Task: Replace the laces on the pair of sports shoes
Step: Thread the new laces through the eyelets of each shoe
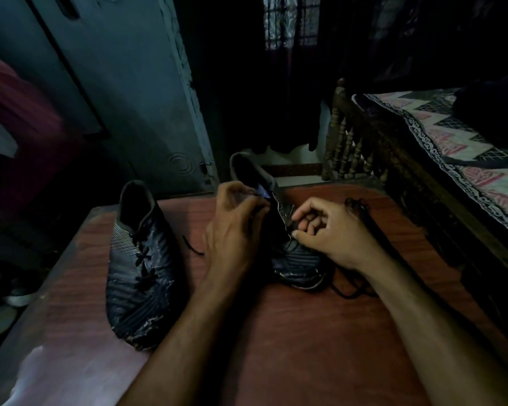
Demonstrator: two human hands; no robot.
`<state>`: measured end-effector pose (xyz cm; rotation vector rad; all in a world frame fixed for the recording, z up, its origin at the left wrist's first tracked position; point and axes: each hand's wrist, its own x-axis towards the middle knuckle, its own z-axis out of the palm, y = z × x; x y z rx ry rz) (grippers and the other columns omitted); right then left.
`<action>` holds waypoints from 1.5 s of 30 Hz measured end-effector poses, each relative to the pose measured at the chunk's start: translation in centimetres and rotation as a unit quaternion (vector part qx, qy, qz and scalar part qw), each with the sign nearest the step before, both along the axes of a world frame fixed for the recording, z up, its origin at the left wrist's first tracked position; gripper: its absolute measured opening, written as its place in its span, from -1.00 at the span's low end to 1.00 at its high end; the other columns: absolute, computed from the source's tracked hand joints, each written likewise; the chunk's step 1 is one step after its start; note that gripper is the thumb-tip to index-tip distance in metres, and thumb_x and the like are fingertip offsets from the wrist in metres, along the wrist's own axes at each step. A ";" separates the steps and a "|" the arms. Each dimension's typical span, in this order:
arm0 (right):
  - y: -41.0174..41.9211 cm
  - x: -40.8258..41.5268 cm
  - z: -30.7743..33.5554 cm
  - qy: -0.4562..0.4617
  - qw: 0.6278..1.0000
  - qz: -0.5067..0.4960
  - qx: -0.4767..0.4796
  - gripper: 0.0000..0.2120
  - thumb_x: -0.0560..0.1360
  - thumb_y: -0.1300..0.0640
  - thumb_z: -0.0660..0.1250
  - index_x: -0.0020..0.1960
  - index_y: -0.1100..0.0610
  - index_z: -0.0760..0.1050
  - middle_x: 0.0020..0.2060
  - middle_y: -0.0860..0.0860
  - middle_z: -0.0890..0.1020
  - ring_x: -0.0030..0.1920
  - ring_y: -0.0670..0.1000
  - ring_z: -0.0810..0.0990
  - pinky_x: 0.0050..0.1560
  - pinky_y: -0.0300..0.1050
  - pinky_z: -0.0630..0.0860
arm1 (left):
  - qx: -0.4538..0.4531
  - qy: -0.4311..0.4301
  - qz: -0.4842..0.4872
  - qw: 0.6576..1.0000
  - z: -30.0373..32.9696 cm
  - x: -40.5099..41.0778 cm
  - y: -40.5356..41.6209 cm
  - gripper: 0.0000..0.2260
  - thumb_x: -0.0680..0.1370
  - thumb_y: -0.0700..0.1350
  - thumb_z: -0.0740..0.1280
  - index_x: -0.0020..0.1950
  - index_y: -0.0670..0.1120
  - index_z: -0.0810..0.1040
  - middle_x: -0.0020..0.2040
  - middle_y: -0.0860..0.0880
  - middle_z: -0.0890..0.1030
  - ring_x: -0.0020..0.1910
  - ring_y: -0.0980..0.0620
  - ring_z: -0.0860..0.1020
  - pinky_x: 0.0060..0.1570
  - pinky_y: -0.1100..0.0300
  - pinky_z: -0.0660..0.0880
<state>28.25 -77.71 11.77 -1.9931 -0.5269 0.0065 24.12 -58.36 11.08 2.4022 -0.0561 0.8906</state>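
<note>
Left hand (235, 227) grip pinching right shoe (294, 259) tongue, right hand (332, 232) grip closed on its eyelet edge, laced left shoe (138, 268) beside

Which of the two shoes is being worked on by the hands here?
The right shoe: both the left hand and right hand are at its lacing area. The left shoe stands apart, untouched, laces still threaded.

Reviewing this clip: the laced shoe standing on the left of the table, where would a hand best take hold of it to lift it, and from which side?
Probably at the heel collar of the laced shoe, coming from above. The shoe stands upright with its opening facing up at the far end, so fingers can slip inside the rim and pinch the heel wall. The left hand is nearer; both it and the right hand are busy on the other shoe.
</note>
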 end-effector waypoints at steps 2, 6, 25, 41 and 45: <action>-0.1 -0.1 0.0 0.003 1.000 0.002 -0.013 -0.80 0.41 0.26 0.53 -0.08 0.04 0.59 -0.28 -0.04 0.62 -0.33 -0.13 0.52 -0.23 -0.23 0.50 | -0.002 -0.004 0.041 0.999 0.4 -0.1 1.0 -0.89 0.63 0.02 0.34 0.09 0.06 0.63 0.31 0.08 0.40 -0.03 0.19 0.46 -0.25 0.10 0.52; -0.2 -0.2 0.2 0.006 1.000 0.005 -0.016 -0.79 0.41 0.27 0.52 -0.09 0.00 0.60 -0.26 -0.02 0.64 -0.32 -0.12 0.54 -0.22 -0.19 0.52 | -0.057 -0.023 0.001 0.998 0.2 0.1 1.4 -0.92 0.67 -0.08 0.29 0.10 0.05 0.57 0.12 0.13 0.52 -0.08 0.16 0.55 -0.13 0.02 0.57; -0.4 -0.4 0.8 -0.190 0.966 -0.005 -0.175 -0.81 0.52 0.18 0.46 0.06 -0.06 0.59 -0.08 -0.20 0.51 -0.04 -0.21 0.48 -0.07 -0.36 0.38 | -0.085 0.039 -0.106 0.990 -1.5 1.4 2.0 -0.85 0.56 -0.12 0.48 0.12 -0.07 0.69 0.19 0.04 0.45 0.09 0.13 0.58 0.13 0.28 0.57; -0.4 -0.4 0.8 -0.189 0.968 0.005 -0.163 -0.83 0.57 0.20 0.39 0.11 0.02 0.66 -0.04 -0.09 0.60 -0.03 -0.11 0.57 -0.02 -0.18 0.51 | -0.150 0.019 -0.013 0.988 -1.8 1.9 1.6 -0.95 0.62 -0.15 0.37 -0.01 0.00 0.58 -0.07 0.10 0.64 -0.11 0.24 0.58 -0.09 0.39 0.46; -0.1 -0.8 1.3 -0.184 0.964 -0.019 -0.193 -0.96 0.54 0.09 0.44 -0.02 0.02 0.65 -0.17 -0.15 0.55 -0.10 -0.15 0.53 -0.10 -0.29 0.45 | -0.149 0.010 -0.030 0.988 -1.8 1.7 1.8 -0.92 0.62 -0.17 0.36 0.03 0.02 0.60 -0.06 0.12 0.62 -0.10 0.09 0.63 -0.07 0.00 0.60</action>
